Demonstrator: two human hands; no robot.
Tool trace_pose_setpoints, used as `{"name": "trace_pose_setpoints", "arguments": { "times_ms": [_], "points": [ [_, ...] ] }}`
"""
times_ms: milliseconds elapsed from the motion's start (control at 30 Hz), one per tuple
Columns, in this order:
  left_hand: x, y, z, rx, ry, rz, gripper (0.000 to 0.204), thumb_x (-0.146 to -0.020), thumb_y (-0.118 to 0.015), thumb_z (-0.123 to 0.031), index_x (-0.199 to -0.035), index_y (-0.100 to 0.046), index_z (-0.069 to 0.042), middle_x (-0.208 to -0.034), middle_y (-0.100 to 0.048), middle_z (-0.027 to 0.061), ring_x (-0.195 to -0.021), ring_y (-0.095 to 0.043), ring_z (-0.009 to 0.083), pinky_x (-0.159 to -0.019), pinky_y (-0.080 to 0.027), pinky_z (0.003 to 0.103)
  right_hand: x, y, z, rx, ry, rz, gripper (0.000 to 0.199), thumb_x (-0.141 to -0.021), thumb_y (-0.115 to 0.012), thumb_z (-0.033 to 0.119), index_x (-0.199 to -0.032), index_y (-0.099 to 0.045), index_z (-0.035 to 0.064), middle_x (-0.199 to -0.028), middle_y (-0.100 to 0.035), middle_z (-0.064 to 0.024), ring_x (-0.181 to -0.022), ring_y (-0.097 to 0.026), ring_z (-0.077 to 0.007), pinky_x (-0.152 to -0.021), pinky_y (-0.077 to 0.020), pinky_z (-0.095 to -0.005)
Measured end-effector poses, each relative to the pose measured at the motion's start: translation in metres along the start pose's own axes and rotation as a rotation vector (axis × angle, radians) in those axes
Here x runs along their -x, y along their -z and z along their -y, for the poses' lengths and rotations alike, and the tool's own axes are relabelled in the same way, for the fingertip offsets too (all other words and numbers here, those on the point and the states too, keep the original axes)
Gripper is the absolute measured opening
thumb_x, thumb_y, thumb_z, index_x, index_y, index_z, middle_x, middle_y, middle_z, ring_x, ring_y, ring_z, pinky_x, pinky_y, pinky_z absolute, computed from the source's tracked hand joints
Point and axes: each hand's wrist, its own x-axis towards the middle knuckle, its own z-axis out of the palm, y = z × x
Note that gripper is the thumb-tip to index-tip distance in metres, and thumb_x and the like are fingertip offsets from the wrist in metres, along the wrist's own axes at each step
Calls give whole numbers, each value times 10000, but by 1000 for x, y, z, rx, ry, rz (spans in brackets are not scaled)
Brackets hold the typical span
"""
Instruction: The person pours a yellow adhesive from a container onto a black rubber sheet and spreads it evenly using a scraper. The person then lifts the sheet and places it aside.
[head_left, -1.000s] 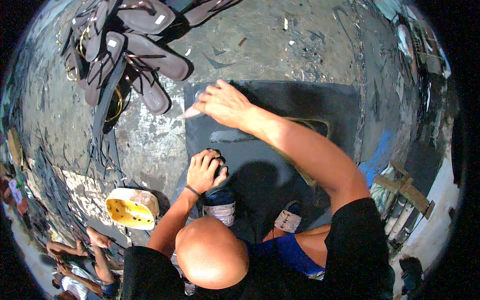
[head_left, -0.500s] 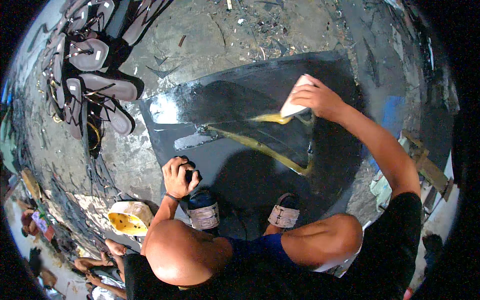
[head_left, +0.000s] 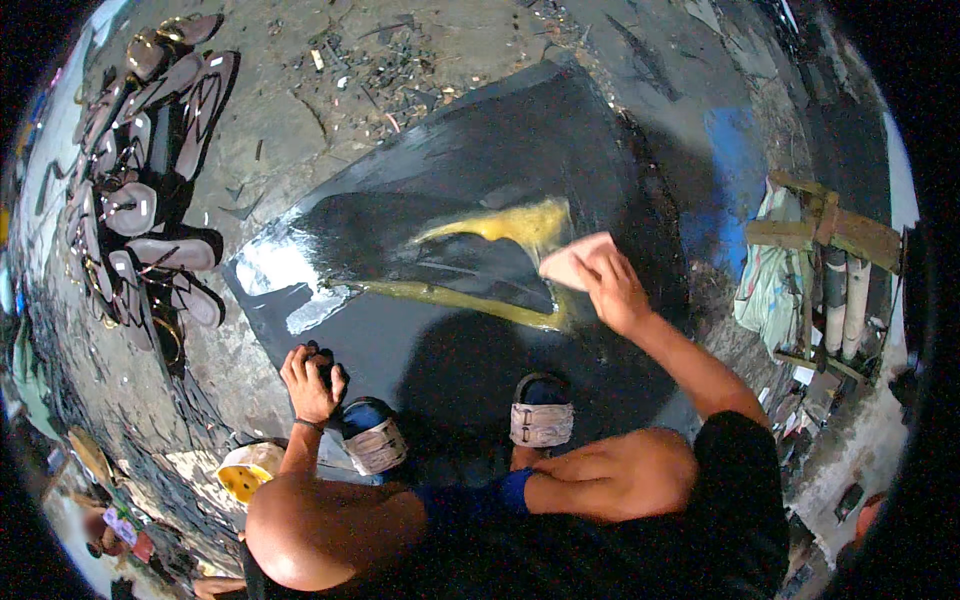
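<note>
My right hand (head_left: 617,292) pinches a flat, pale pinkish piece (head_left: 572,262), like a spreader card, at the right end of a yellow, glue-like smear (head_left: 500,224). The smear lies on a large black sheet (head_left: 500,130) spread on the ground. A second yellow streak (head_left: 450,296) crosses the sheet nearer to me and meets the first at the right. At the sheet's near left edge, my left hand (head_left: 312,385) has its fingers curled over a dark lump (head_left: 321,360) that I cannot make out.
Many strappy sandals (head_left: 150,210) lie at the left. A white tub with yellow inside (head_left: 248,472) stands beside my left knee. My sandalled feet (head_left: 542,420) rest on the sheet's near part. Wooden boards (head_left: 830,232) and pale cloth (head_left: 775,280) are at the right.
My right hand has drawn the pale piece toward me, and the far yellow smear has spread wider. My view has turned, so the sheet appears tilted and further left. My left hand stays at the sheet's edge.
</note>
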Motion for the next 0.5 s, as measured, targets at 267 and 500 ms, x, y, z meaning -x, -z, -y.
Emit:
{"name": "trace_pose_setpoints", "arguments": {
  "times_ms": [267, 500],
  "points": [
    [-13, 34, -19, 92, 60, 186, 437, -870, -626, -159, -1246, -496, 21, -1357, -444, 219, -1272, -404, 422, -1093, -325, 485, -80, 3, -49, -279, -532, -19, 277, -881, -623, 180, -1090, -641, 0, -961, -632, -220, -867, -629, -427, -748, -505, -472],
    [31, 41, -35, 147, 540, -97, 553, -869, -692, -154, -1350, -463, -3, -1362, -453, 217, -1276, -403, 398, -1084, -316, 486, -165, -17, 101, -306, -485, 44, 220, -895, -570, 167, -1040, -602, 5, -906, -601, -236, -834, -604, -448, -730, -491, -526]
  ]
}}
